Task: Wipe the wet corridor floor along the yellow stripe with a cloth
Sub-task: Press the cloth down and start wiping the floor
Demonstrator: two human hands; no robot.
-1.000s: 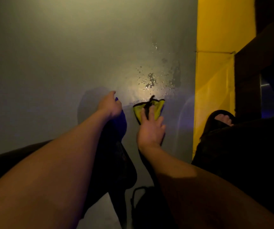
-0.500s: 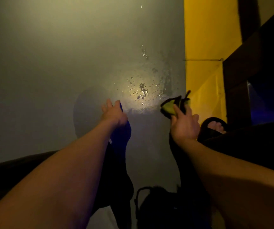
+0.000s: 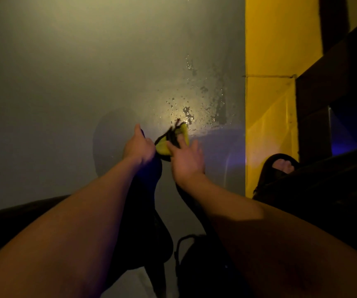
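The yellow cloth (image 3: 180, 134) with a dark edge lies bunched on the grey corridor floor (image 3: 65, 82), just below a lit patch of water drops (image 3: 191, 114). My right hand (image 3: 187, 161) presses on the cloth's near side with straight, spread fingers. My left hand (image 3: 137, 147) rests on the floor right beside the cloth on its left and holds nothing that I can see; its dark shadow falls beneath it. The yellow stripe (image 3: 268, 104) runs up the right side, a little apart from the cloth.
My foot in a black sandal (image 3: 281, 166) stands on the stripe at the right. A dark wall or step (image 3: 334, 93) borders the stripe further right. More damp smears (image 3: 218, 104) lie between the drops and the stripe. A dark bag (image 3: 194, 265) hangs below my arms.
My right hand has swept the cloth leftward, from the stripe's edge back to beside my left hand. My left hand stayed in about the same place.
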